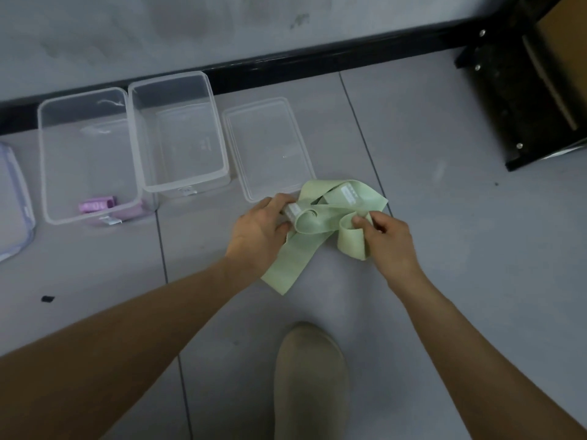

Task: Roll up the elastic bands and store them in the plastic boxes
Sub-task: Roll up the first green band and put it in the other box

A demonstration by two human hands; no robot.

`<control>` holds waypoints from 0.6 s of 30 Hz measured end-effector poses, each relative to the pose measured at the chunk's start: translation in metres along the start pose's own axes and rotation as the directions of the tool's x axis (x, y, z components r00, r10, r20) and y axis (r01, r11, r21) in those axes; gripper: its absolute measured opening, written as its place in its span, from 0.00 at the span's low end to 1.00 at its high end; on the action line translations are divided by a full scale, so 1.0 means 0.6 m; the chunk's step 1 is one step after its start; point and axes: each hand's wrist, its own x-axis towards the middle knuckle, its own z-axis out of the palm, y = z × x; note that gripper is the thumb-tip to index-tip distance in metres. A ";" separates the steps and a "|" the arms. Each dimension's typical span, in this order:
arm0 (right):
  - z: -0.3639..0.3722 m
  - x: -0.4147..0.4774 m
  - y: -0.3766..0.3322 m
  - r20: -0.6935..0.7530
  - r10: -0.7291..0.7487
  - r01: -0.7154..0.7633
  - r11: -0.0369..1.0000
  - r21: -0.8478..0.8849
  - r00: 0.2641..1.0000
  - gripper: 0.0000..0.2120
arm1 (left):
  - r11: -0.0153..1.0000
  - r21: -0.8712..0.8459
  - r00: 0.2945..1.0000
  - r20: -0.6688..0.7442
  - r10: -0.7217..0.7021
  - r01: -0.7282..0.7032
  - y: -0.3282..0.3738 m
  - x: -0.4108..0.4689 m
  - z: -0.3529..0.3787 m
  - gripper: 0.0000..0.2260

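Observation:
A pale green elastic band (320,217) lies loosely tangled on the grey floor in the middle of the view. My left hand (260,230) grips its left end, where a white label shows. My right hand (387,233) pinches a loop of the same band on the right. Two clear plastic boxes stand open at the back left: the left box (43,160) holds a rolled pink band (97,205), and the middle box (219,128) holds nothing that I can see.
A clear lid (270,147) lies flat just behind the green band. Another lid with a bluish rim (16,201) is at the far left edge. A black metal frame (514,100) stands at the back right. A beige shoe (311,376) is near the bottom centre.

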 end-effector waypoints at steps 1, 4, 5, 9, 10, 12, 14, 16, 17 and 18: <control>0.003 -0.006 -0.003 0.059 0.012 -0.015 0.999 0.039 0.998 0.15 | 0.996 -0.071 0.998 0.022 -0.050 0.052 -0.002 -0.002 -0.001 0.15; 0.019 -0.021 -0.006 0.224 0.055 -0.090 0.984 0.152 0.973 0.11 | 0.818 -0.513 0.966 0.120 -0.231 0.259 -0.004 -0.013 -0.012 0.14; 0.027 -0.026 -0.008 0.273 0.067 -0.117 0.978 0.172 0.960 0.10 | 0.719 -0.620 0.948 0.167 -0.271 0.315 -0.004 -0.019 -0.019 0.15; 0.068 -0.047 -0.022 0.416 0.069 -0.165 0.966 0.200 0.907 0.08 | 0.453 -0.772 0.887 0.311 -0.342 0.445 -0.018 -0.049 -0.039 0.22; 0.078 -0.053 -0.027 0.448 0.063 -0.171 0.964 0.205 0.892 0.08 | 0.443 -0.775 0.882 0.311 -0.355 0.451 -0.029 -0.059 -0.040 0.21; 0.097 -0.066 -0.039 0.523 0.061 -0.185 0.964 0.190 0.850 0.08 | 0.473 -0.756 0.882 0.300 -0.364 0.452 -0.054 -0.078 -0.039 0.19; 0.113 -0.076 -0.052 0.596 0.064 -0.206 0.963 0.173 0.801 0.08 | 0.530 -0.726 0.890 0.272 -0.366 0.440 -0.077 -0.092 -0.043 0.19; 0.127 -0.084 -0.067 0.655 0.082 -0.257 0.950 0.175 0.751 0.08 | 0.610 -0.686 0.914 0.236 -0.330 0.397 -0.092 -0.102 -0.053 0.20; 0.134 -0.089 -0.076 0.689 0.091 -0.290 0.940 0.179 0.719 0.08 | 0.633 -0.676 0.923 0.223 -0.314 0.378 -0.098 -0.105 -0.061 0.20; 0.141 -0.092 -0.084 0.722 0.096 -0.320 0.931 0.179 0.685 0.08 | 0.643 -0.675 0.930 0.211 -0.303 0.362 -0.104 -0.110 -0.068 0.19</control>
